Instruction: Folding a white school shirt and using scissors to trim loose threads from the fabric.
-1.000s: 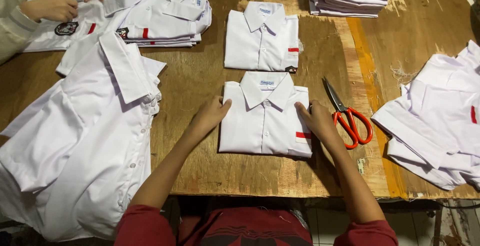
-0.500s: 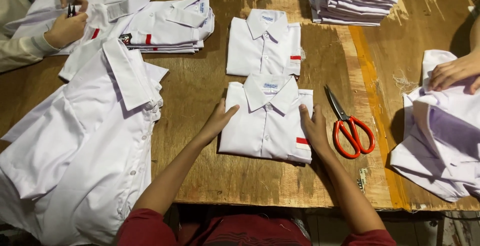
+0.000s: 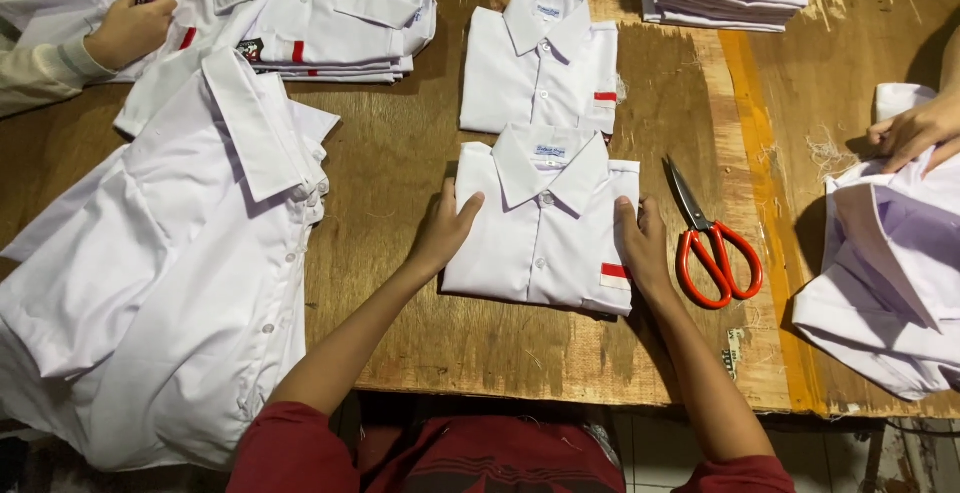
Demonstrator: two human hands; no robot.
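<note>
We have a small folded white cotton shirt with a red patch (image 3: 545, 238) lying flat on the brown wooden tabletop (image 3: 420, 323). It sits in the middle, just below a second folded white shirt (image 3: 540, 68) that looks the same.

Our left hand (image 3: 445, 233) rests against the left side of the shirt, fingers flat and close together, thumb up on the cloth. Our right hand (image 3: 645, 248) rests against the right side the same way. Neither hand grips anything; both are open and only press on the edges.

We think the step is squaring up the fold. To do it well, we should push both sides in evenly, so the edges end up straight and the collar sits in the middle. We should press softly, so the front does not wrinkle, and keep the row of buttons straight.

The shirt's collar points away from us, toward the second shirt, and its bottom fold faces us. Its long side runs from us to the far edge, tipped a little to the right at the bottom.

Red-handled metal scissors (image 3: 715, 248) lie just right of the shirt, blades pointing away from us. A big unfolded white shirt (image 3: 170, 283) lies well to the left.
</note>
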